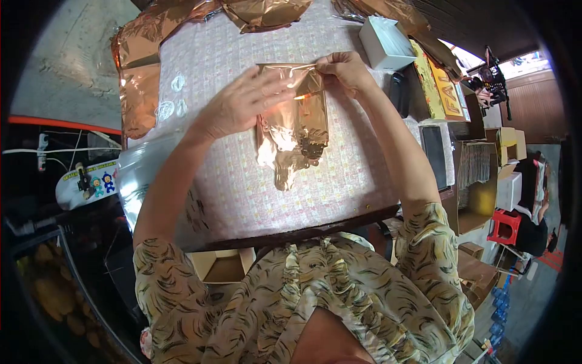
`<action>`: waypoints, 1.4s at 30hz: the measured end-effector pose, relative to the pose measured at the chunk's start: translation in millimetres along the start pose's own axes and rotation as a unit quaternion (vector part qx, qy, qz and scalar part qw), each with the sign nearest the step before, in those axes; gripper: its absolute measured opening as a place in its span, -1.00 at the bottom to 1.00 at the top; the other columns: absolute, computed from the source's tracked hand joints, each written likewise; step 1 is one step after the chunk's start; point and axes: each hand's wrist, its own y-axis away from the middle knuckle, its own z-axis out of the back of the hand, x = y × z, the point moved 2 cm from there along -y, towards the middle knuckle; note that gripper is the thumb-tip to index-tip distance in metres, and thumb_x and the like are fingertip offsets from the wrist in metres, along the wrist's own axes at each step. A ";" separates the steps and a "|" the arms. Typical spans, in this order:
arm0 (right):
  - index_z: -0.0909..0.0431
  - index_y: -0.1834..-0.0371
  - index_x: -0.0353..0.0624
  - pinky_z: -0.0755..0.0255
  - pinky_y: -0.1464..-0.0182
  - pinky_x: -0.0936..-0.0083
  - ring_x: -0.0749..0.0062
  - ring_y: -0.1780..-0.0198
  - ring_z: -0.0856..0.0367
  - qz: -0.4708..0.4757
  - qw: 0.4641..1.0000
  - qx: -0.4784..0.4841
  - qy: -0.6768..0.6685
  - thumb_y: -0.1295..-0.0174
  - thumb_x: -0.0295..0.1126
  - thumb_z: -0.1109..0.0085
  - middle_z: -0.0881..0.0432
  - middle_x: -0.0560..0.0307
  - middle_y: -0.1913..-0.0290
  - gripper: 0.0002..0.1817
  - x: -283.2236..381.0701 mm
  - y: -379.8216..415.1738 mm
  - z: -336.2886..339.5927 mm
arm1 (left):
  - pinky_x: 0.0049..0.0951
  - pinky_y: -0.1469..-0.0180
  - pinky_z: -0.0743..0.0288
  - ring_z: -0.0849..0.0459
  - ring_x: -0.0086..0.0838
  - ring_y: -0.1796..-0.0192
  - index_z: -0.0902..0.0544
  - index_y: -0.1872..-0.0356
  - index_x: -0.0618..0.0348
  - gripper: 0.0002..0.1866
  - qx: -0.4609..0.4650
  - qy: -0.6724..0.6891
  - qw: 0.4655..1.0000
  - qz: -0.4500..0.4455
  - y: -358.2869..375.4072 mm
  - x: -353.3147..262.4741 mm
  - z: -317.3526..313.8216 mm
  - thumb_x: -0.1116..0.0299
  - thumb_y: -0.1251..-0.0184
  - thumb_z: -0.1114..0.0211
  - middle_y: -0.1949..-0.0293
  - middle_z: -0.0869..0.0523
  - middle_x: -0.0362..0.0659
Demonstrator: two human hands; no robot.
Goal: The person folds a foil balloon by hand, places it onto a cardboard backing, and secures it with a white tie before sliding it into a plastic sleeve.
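Two bare hands work at one shiny, copper-coloured foil sheet lying on the pale, pink-patterned tabletop: the left hand is over its upper part with fingers extended and open, while the right hand has its fingers pinched on the upper right corner, near an open white rectangular box

The left hand lies flat over the shiny copper foil piece, while the right hand pinches its far right corner. More copper foil lines the desk's far and left edges; a white box stands far right.
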 end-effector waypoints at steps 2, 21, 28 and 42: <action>-0.71 0.24 -0.39 -0.71 0.33 0.40 0.37 0.43 -0.75 -0.003 1.000 -0.004 0.000 -0.35 -0.64 -0.32 -0.79 0.00 0.33 -0.97 3.2 5.4 -1.3 | -0.09 -0.61 -0.37 -0.51 -0.28 -0.53 -0.60 -0.42 -0.08 -0.40 0.005 0.026 1.000 -0.006 -0.1 -5.4 0.2 0.46 -0.33 -0.35 -0.45 -0.61 -0.22; -0.72 -0.05 -0.38 -0.56 0.08 0.60 0.62 0.23 -0.66 0.036 0.986 0.161 -0.031 -0.37 -0.45 -0.36 -0.77 0.20 0.17 -0.73 22.2 78.4 -31.5 | -0.45 -0.02 -0.68 -0.80 -0.55 0.08 -0.73 -0.05 0.32 -0.67 -0.145 0.609 0.583 0.518 9.9 22.4 -8.1 0.19 -0.65 -0.29 0.07 -0.84 -0.16; -0.77 0.30 -0.32 -0.47 0.45 0.55 0.59 0.50 -0.60 0.018 0.992 0.016 0.126 -0.39 -0.37 -0.45 -0.72 0.23 0.47 -0.80 -11.2 53.1 -36.8 | -0.39 -0.09 -0.73 -0.81 -0.51 0.02 -0.70 -0.13 0.32 -0.65 -0.066 0.588 0.597 0.542 28.5 48.1 -53.1 0.19 -0.65 -0.29 -0.01 -0.82 -0.12; -0.78 0.25 -0.29 -0.52 0.46 0.58 0.60 0.50 -0.66 -0.020 1.000 -0.013 0.012 -0.43 -0.29 -0.43 -0.78 0.17 0.42 -0.76 -4.2 46.6 -43.1 | -0.39 -0.11 -0.71 -0.79 -0.52 -0.01 -0.66 -0.18 0.25 -0.67 -0.134 0.604 0.583 0.526 29.0 35.2 -53.4 0.20 -0.66 -0.29 -0.04 -0.80 -0.18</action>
